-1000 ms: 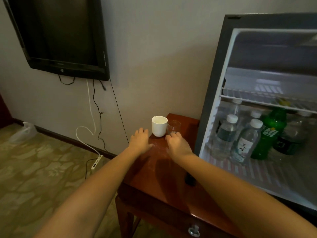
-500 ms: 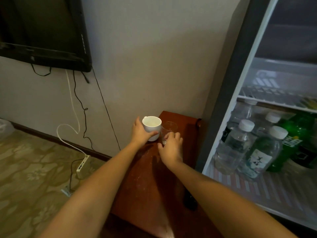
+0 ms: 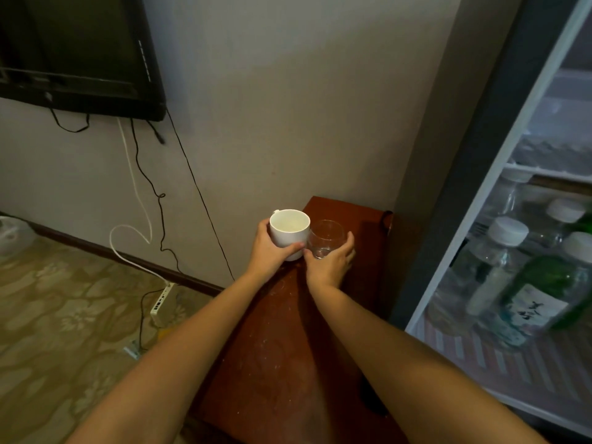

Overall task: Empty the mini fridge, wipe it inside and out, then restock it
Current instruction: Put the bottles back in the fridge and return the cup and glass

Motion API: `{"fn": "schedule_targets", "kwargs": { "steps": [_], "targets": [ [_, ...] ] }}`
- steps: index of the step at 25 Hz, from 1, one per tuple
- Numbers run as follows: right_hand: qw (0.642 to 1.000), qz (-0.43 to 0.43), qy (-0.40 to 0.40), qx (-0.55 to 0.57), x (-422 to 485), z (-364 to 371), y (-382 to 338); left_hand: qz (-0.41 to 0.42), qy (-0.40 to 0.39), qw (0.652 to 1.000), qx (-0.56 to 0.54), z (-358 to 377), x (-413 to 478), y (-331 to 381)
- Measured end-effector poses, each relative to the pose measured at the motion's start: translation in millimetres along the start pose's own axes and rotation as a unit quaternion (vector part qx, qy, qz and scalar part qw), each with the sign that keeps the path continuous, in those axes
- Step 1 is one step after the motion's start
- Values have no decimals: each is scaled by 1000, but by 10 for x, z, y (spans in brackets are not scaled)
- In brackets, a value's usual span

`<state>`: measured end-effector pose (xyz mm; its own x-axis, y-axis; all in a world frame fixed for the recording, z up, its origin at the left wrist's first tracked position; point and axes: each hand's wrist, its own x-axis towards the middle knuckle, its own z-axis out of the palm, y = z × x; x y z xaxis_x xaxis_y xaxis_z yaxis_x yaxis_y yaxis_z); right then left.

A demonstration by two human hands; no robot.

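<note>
The mini fridge [image 3: 474, 174] stands open at the right, with its dark side panel facing me. Inside, on the lower wire shelf, stand clear water bottles [image 3: 499, 264] with white caps and a green bottle [image 3: 544, 293]. On the far end of the wooden side table [image 3: 288, 363], my left hand [image 3: 269, 251] grips a white mug [image 3: 290, 232]. Right beside it, my right hand [image 3: 331, 264] is wrapped around a clear glass [image 3: 326, 235]. Mug and glass touch each other.
A black TV [image 3: 77, 49] hangs on the wall at the upper left, with cables [image 3: 141, 187] running down to a white power strip [image 3: 163, 302] on the patterned carpet. A white bag [image 3: 12, 232] lies at the far left.
Both hands reached forward from the tabletop; the left closed around the mug, the right around the glass. The view moved closer and turned left, so less of the fridge shows.
</note>
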<state>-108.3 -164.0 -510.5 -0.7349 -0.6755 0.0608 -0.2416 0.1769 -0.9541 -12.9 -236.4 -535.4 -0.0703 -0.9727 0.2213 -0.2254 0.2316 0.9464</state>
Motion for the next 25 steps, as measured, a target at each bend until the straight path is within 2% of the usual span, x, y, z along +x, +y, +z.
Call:
{"fn": "schedule_targets", "kwargs": {
  "steps": [4, 7, 10, 14, 19, 25],
  "targets": [
    [1000, 7, 5, 4, 74, 29, 34, -11, 11, 1000, -19, 16, -24, 19],
    [999, 14, 4, 50, -23, -34, -12, -9, 41, 999, -35, -7, -138, 59],
    [996, 6, -21, 86, -252, -213, -105, -16, 84, 994, -67, -108, -369, 229],
    [995, -38, -61, 72, -654, -603, -333, -18, 144, 980, -135, -399, -796, 644],
    [992, -70, -77, 77, -1328, -1207, -641, 20, 129, 985, -113, -752, -1497, 1204],
    [986, -127, -44, 96, -1924, -2200, -920, 78, 117, 985, -95, -873, -2316, 1917]
  ]
}}
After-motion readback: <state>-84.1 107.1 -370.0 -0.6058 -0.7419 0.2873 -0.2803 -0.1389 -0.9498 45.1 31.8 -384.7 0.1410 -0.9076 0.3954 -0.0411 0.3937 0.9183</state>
